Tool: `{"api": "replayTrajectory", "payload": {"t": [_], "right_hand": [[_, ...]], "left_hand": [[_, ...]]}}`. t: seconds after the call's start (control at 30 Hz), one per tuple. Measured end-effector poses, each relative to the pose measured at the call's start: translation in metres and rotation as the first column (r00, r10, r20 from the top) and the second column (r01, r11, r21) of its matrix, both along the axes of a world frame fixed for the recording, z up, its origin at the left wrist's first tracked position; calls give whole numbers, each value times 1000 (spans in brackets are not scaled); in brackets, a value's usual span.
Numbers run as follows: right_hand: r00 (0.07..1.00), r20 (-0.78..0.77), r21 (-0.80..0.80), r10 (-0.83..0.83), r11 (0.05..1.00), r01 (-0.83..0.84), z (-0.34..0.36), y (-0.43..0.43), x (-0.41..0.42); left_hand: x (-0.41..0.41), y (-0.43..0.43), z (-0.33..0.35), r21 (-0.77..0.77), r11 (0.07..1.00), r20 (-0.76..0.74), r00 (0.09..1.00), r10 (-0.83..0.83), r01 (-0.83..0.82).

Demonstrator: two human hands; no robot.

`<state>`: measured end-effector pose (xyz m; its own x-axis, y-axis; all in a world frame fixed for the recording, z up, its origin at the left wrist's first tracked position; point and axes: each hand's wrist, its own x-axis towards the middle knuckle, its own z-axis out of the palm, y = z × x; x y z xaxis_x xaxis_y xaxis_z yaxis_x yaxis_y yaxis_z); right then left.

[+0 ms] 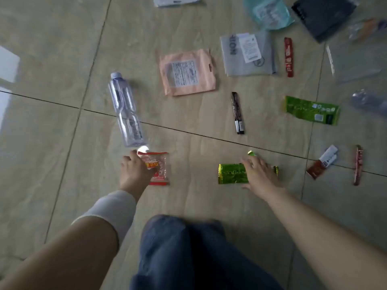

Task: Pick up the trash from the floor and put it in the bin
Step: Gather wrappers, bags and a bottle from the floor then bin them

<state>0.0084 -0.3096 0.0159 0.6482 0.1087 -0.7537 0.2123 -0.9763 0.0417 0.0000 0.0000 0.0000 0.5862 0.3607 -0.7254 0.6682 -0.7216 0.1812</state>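
Note:
Trash lies scattered on the tiled floor. My left hand rests on the left side of a red and clear snack wrapper, fingers curled over its edge. My right hand lies flat, fingers spread, over the right half of a shiny green-gold wrapper. An empty clear plastic bottle lies just beyond the left hand. No bin is in view.
Further out lie a pink pouch, a grey bag, a dark stick sachet, a green packet, red stick wrappers, a red-white wrapper, a teal bag and a black bag. My jeans-clad leg is below.

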Motion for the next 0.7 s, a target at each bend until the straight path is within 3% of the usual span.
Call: {"api": "replayTrajectory", "payload": {"t": [0.1, 0.23, 0.4, 0.57, 0.7], "right_hand": [[997, 71, 10, 14, 1000, -15, -44, -7, 10], [993, 89, -12, 80, 997, -80, -85, -9, 9], [1000, -15, 33, 5, 999, -5, -100, -7, 8], [959, -32, 243, -280, 929, 279, -87, -12, 20], [802, -66, 455, -593, 698, 553, -66, -15, 56]], "left_hand": [[3, 1, -40, 52, 991, 25, 993, 119, -120], [-1, -4, -74, -30, 973, 92, 969, 231, -229], [-9, -5, -88, -14, 957, 70, 955, 289, -288], [-7, -7, -95, 44, 927, 15, 928, 373, -374], [-9, -11, -87, -49, 973, -32, 974, 225, -226]]}}
